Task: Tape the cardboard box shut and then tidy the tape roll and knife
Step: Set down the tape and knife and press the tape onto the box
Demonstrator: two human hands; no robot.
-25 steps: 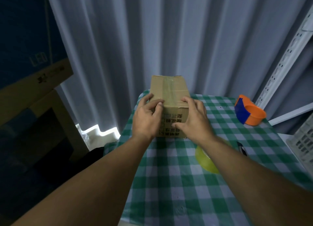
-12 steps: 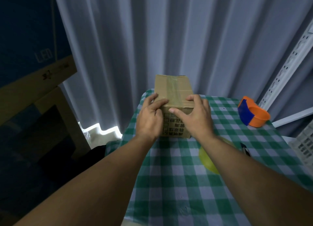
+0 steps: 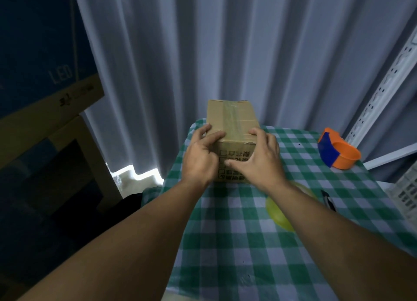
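Note:
A small brown cardboard box [image 3: 234,122] stands at the far left end of the green checked table [image 3: 225,244], with a strip of clear tape along its closed top. My left hand [image 3: 199,158] grips its near left corner, fingers over the top edge. My right hand [image 3: 264,160] lies spread on the printed front face, fingertips on the top edge. An orange and blue tape holder [image 3: 345,156] sits at the far right. A yellow-green round thing [image 3: 277,212] shows under my right forearm, and a small black item [image 3: 329,199] lies beside it, mostly hidden.
Grey curtains hang right behind the table. A white slotted shelf post [image 3: 383,81] and a white crate [image 3: 406,192] stand at the right edge. At the left a large dark carton marked LED [image 3: 45,75] rests on a wooden frame.
My right hand has slid from the top edge down onto the front face. My left hand has shifted a little to the box's left corner. The box has stayed put.

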